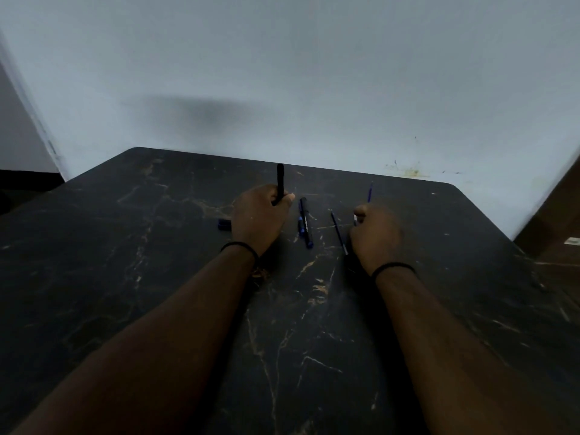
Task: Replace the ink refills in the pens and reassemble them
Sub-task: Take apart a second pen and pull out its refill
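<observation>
Head camera looks down on both hands at work over the pens. Left hand (260,215) has its fingers curled round a black cylindrical pen barrel (280,180), which stands nearly upright and points to twelve o'clock out of the fist. Right hand (375,233) pinches a thin blue ink refill (370,193), whose tip sticks up past the knuckles at about one o'clock; the fingertips themselves are hidden behind the hand.

Judging by this, the step in hand is loading a refill into an emptied barrel. The next move would call for bringing the two hands together and lining the refill's end with the barrel's mouth, a narrow target in dim light.

Between the hands, on the dark marble-patterned table (157,277), lie a black-and-blue pen (306,224) just at three o'clock of the left hand, and a slim dark refill (339,232) just beside the right hand at nine o'clock. A small blue cap (224,224) sits at nine o'clock of the left hand.
</observation>
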`<action>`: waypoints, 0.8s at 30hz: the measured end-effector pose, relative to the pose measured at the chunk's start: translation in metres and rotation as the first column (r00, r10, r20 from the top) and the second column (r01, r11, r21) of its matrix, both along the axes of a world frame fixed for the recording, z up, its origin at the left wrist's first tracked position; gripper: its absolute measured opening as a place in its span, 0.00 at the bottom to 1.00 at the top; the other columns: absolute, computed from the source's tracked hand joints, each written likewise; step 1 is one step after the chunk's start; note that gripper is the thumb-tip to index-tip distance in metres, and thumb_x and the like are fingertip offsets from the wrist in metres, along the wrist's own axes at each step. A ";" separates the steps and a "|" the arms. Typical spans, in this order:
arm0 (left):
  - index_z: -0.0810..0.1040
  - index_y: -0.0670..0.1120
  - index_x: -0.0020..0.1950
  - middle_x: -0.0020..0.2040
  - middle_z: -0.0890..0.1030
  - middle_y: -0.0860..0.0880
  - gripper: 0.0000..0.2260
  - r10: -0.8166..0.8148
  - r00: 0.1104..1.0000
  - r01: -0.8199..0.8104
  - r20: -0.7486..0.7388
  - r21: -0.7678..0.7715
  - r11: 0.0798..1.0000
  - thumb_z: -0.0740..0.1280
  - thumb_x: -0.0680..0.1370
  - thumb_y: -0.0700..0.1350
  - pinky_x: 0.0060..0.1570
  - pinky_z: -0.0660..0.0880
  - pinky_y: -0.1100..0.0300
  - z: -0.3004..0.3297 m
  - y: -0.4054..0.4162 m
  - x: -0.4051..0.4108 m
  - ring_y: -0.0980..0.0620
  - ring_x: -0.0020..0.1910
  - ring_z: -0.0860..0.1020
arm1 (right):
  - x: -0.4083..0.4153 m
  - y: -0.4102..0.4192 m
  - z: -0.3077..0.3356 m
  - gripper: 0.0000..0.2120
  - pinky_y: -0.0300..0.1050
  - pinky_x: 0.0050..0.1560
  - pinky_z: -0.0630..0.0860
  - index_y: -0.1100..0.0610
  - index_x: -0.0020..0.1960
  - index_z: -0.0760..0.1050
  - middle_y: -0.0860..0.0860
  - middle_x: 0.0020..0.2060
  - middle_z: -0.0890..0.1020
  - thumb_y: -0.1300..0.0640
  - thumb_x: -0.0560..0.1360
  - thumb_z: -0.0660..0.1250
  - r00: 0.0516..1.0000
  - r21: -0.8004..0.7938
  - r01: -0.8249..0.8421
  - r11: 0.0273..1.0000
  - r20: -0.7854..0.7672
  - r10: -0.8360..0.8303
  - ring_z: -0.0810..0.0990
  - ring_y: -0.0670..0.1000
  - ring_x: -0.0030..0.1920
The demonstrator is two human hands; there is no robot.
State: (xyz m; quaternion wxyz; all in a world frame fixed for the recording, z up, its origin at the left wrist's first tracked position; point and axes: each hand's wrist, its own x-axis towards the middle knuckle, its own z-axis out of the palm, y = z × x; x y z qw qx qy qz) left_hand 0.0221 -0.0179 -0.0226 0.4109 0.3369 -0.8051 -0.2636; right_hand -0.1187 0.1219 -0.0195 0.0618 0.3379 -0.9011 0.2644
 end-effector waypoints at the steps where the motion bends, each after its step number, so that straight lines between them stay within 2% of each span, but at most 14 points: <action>1: 0.84 0.48 0.53 0.49 0.85 0.50 0.11 -0.002 1.000 0.003 0.009 -0.004 1.000 0.68 0.78 0.53 0.52 0.79 0.53 0.000 0.000 0.000 0.55 0.47 0.81 | 0.000 0.000 0.001 0.16 0.48 0.59 0.75 0.61 0.61 0.78 0.59 0.60 0.80 0.68 0.74 0.65 1.000 0.004 -0.001 1.000 0.007 0.001 0.78 0.60 0.60; 10: 0.84 0.48 0.53 0.48 0.85 0.50 0.11 0.000 1.000 0.000 0.008 -0.005 1.000 0.68 0.78 0.53 0.53 0.79 0.51 -0.001 0.000 -0.001 0.53 0.48 0.81 | 0.003 0.000 -0.001 0.13 0.51 0.57 0.76 0.63 0.56 0.81 0.60 0.54 0.83 0.68 0.72 0.67 1.000 -0.053 -0.012 0.999 0.020 0.014 0.80 0.61 0.56; 14: 0.84 0.48 0.52 0.48 0.85 0.50 0.11 0.001 1.000 -0.001 -0.005 -0.008 1.000 0.68 0.78 0.53 0.53 0.80 0.51 -0.002 -0.001 -0.001 0.53 0.47 0.81 | 0.004 0.001 -0.003 0.10 0.47 0.53 0.75 0.62 0.54 0.81 0.58 0.52 0.83 0.63 0.76 0.65 1.000 -0.206 0.027 0.978 0.016 -0.025 0.81 0.59 0.53; 17: 0.83 0.48 0.53 0.48 0.84 0.50 0.11 -0.013 1.000 0.013 0.004 -0.004 1.000 0.68 0.78 0.53 0.53 0.79 0.51 -0.003 -0.001 -0.001 0.54 0.47 0.81 | 0.007 0.003 -0.001 0.10 0.44 0.51 0.73 0.61 0.55 0.80 0.57 0.51 0.83 0.59 0.79 0.62 0.998 -0.348 0.024 0.937 -0.047 -0.043 0.80 0.56 0.52; 21: 0.83 0.48 0.53 0.48 0.84 0.51 0.10 -0.008 1.000 0.008 0.002 -0.016 1.000 0.68 0.78 0.53 0.51 0.80 0.52 -0.002 -0.001 -0.001 0.55 0.47 0.81 | 0.017 0.003 0.006 0.16 0.36 0.57 0.66 0.59 0.68 0.74 0.56 0.61 0.79 0.61 0.81 0.59 0.997 -0.530 -0.013 0.848 -0.074 -0.030 0.77 0.53 0.61; 24: 0.83 0.48 0.53 0.48 0.84 0.51 0.10 -0.012 1.000 0.012 0.013 -0.022 1.000 0.68 0.79 0.52 0.51 0.80 0.52 -0.002 0.000 -0.001 0.54 0.47 0.81 | 0.022 0.003 0.009 0.20 0.36 0.62 0.66 0.59 0.71 0.71 0.55 0.64 0.78 0.64 0.80 0.58 0.995 -0.604 -0.091 0.791 -0.088 0.047 0.75 0.52 0.64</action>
